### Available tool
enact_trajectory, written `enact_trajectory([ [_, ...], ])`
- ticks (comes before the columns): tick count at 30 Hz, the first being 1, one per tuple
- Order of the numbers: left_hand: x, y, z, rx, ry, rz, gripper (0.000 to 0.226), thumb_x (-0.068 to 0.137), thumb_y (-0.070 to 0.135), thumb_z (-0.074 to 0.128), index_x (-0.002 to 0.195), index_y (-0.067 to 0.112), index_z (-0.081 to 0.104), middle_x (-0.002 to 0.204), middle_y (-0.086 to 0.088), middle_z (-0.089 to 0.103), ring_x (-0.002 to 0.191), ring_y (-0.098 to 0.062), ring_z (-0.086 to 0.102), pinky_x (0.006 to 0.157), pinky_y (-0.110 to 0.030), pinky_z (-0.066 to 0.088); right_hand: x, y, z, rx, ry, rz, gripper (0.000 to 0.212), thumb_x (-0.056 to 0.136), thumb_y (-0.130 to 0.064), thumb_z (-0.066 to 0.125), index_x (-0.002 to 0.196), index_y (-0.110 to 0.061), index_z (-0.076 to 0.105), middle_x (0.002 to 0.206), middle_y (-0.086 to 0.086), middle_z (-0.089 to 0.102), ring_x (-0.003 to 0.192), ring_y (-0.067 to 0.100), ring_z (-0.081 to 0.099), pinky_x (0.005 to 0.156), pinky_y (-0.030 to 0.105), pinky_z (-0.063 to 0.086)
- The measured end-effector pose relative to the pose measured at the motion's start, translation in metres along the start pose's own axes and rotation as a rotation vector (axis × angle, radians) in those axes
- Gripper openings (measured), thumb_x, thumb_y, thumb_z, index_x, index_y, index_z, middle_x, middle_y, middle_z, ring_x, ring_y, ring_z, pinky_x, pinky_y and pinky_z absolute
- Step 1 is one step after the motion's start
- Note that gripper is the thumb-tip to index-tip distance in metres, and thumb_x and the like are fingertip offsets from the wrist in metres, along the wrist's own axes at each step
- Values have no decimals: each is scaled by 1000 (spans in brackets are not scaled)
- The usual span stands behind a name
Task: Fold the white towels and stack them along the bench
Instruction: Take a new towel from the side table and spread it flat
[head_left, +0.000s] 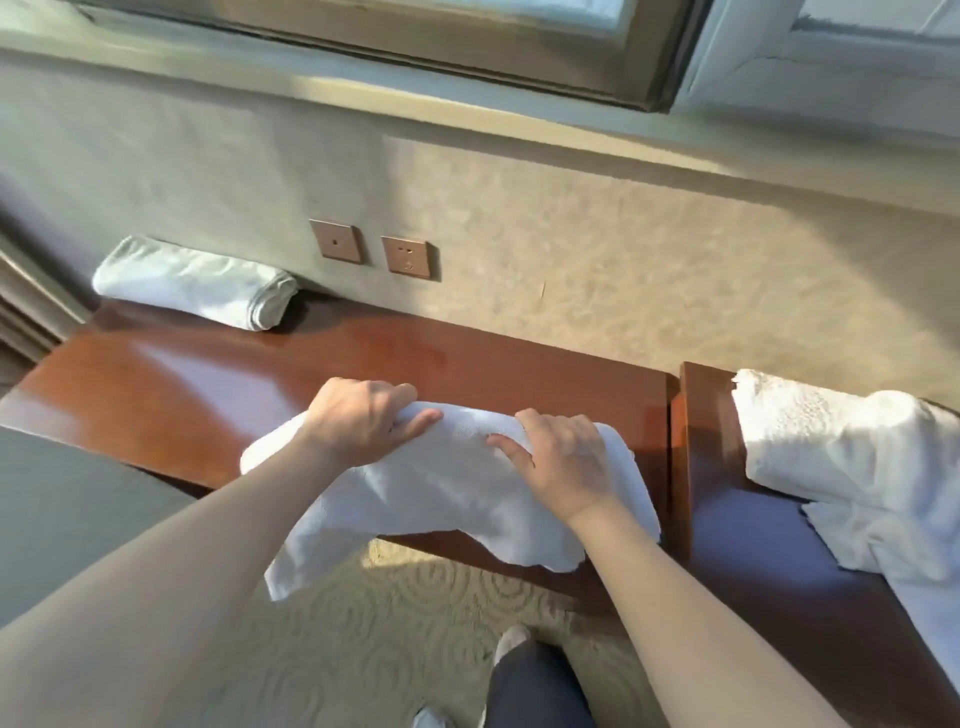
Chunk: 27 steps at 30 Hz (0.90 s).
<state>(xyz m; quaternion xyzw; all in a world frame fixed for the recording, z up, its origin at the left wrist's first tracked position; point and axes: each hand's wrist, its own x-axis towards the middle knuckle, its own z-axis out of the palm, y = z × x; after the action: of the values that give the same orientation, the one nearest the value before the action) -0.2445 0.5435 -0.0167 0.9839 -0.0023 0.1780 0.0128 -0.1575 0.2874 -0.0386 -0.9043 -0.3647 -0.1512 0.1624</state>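
Lying across the bench (171, 364) with its long axis from nine to three o'clock, the towel (441, 483) is gripped at its far fold by both hands: left (363, 421), right (561, 462), equally near; the near edge overhangs at six o'clock.

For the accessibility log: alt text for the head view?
Both hands, left hand and right hand, grip a white towel draped over the wooden bench. A folded towel sits far left; unfolded towels lie right.

glossy wooden bench (218, 384), terry-cloth towel (447, 499)
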Motion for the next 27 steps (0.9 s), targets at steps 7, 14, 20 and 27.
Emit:
enact_trajectory([
  [7, 16, -111, 39, 32, -32, 52, 75, 98, 73, 19, 63, 16, 52, 48, 1, 49, 36, -28, 51, 43, -19, 29, 83, -29, 95, 65, -46, -127, 69, 101, -69, 25, 76, -14, 58, 52, -1, 59, 49, 28, 60, 56, 37, 47],
  [14, 61, -189, 128, 77, -308, 43, 64, 96, 69, 21, 95, 21, 63, 76, 1, 63, 71, -25, 66, 55, -29, 33, 147, -22, 212, 6, -316, 54, 51, 101, -65, 35, 92, -20, 56, 77, 0, 69, 78, 27, 67, 80, 44, 45],
  [20, 39, -199, 179, -34, -837, -132, 80, 94, 80, 17, 160, 36, 11, 169, 1, 13, 157, -25, 8, 126, -42, 8, 128, -36, 260, -141, -680, 310, 88, 94, -79, 6, 162, -24, 17, 168, 9, 19, 156, 36, 12, 119, 67, 2],
  [27, 47, -215, 181, -180, -891, -156, 88, 84, 80, -9, 158, 39, 16, 165, 3, 28, 150, -22, 28, 123, -41, 16, 128, -61, 255, -159, -657, 448, 84, 93, -76, 20, 161, -27, 20, 168, 12, 18, 155, 38, 14, 120, 67, 11],
])
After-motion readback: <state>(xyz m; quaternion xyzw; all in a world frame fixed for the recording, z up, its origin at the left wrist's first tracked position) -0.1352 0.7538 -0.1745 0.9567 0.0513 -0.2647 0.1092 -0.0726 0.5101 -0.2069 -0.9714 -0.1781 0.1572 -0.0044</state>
